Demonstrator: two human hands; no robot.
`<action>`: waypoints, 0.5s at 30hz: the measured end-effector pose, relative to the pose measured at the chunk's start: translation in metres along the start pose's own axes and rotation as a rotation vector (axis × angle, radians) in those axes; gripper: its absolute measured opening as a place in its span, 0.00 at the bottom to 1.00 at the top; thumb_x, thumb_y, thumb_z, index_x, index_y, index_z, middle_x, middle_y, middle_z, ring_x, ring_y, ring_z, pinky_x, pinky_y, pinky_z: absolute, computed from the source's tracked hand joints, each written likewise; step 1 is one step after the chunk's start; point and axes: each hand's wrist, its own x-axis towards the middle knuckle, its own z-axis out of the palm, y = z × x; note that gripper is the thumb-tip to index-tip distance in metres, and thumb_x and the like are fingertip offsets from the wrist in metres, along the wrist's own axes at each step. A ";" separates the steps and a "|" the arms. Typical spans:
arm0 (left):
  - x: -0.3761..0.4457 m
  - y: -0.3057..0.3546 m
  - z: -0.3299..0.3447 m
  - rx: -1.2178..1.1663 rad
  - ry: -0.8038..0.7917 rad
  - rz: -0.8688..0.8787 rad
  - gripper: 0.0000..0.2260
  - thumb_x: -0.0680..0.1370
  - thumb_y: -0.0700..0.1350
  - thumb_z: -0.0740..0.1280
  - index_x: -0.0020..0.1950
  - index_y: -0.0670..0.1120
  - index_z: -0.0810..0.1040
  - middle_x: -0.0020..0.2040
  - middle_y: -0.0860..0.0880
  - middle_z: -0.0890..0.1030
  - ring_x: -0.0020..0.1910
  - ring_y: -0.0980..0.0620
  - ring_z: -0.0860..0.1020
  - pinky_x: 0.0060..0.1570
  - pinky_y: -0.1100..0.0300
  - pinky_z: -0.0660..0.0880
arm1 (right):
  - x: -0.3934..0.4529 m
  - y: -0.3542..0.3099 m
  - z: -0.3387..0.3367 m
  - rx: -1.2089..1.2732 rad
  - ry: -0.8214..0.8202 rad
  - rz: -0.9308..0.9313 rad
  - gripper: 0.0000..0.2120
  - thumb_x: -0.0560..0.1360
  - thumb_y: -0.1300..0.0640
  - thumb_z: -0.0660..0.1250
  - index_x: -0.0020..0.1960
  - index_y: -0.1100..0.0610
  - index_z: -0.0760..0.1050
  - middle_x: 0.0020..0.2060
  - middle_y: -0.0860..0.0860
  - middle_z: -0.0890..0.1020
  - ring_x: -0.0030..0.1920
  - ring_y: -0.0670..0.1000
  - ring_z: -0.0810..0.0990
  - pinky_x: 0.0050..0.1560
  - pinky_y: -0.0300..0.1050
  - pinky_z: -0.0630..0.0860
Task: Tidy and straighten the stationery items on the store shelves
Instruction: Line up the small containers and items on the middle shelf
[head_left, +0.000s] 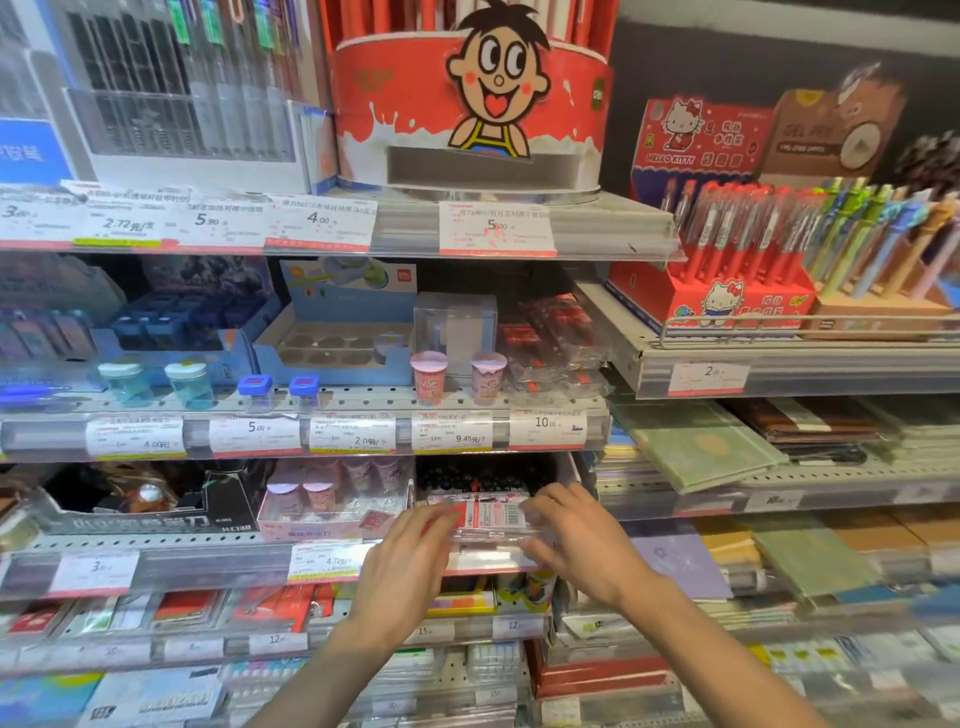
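Head view: I've got both hands on the third shelf down, centre bay. Left hand (402, 558) and right hand (582, 540) sit on either end of a clear plastic box with a white-and-red barcode label (485, 517). Left fingers are blurred, bent over the box's left end; looks like a grip, but I can't tell how tight. Right fingers are curled round the right end, thumb low on the front edge.

The box sits at the shelf's front edge, above the clear price rail (218, 569), roughly level. Dark-capped pens (467, 480) stand in rows just behind it.

Just left of the box: a pink open-front display tray (291, 525) holding small pink cup-shaped items (318, 493), touching or nearly touching the box, can't tell which. Further left, a black cardboard display carton (156, 512) with white lettering.

Shelf above: two loose pink cups (428, 376) at the front edge, a blue cardboard tray with round empty wells (332, 348), two teal-lidded jars (124, 382).

Top shelf: big red round cartoon-boy display (467, 104). Right bay: red cat-print pen stand (727, 296).
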 end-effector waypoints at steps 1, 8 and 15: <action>-0.003 -0.001 -0.006 -0.006 -0.002 0.032 0.18 0.75 0.44 0.73 0.65 0.52 0.78 0.60 0.55 0.80 0.56 0.53 0.79 0.39 0.57 0.81 | -0.006 -0.001 -0.004 -0.012 -0.005 -0.021 0.22 0.77 0.42 0.64 0.68 0.49 0.71 0.60 0.44 0.74 0.60 0.49 0.69 0.61 0.43 0.70; -0.012 0.001 -0.051 0.011 0.080 0.182 0.15 0.80 0.48 0.63 0.66 0.51 0.77 0.60 0.53 0.79 0.54 0.52 0.79 0.38 0.55 0.81 | -0.027 -0.015 -0.035 0.079 0.038 -0.070 0.23 0.76 0.36 0.62 0.67 0.47 0.74 0.59 0.42 0.76 0.60 0.46 0.71 0.63 0.41 0.69; 0.003 0.008 -0.110 0.026 0.200 0.309 0.16 0.79 0.48 0.66 0.67 0.50 0.78 0.60 0.53 0.79 0.54 0.52 0.77 0.39 0.59 0.79 | -0.040 -0.039 -0.084 0.271 0.135 -0.075 0.21 0.76 0.35 0.64 0.65 0.43 0.72 0.58 0.37 0.73 0.55 0.38 0.75 0.54 0.37 0.73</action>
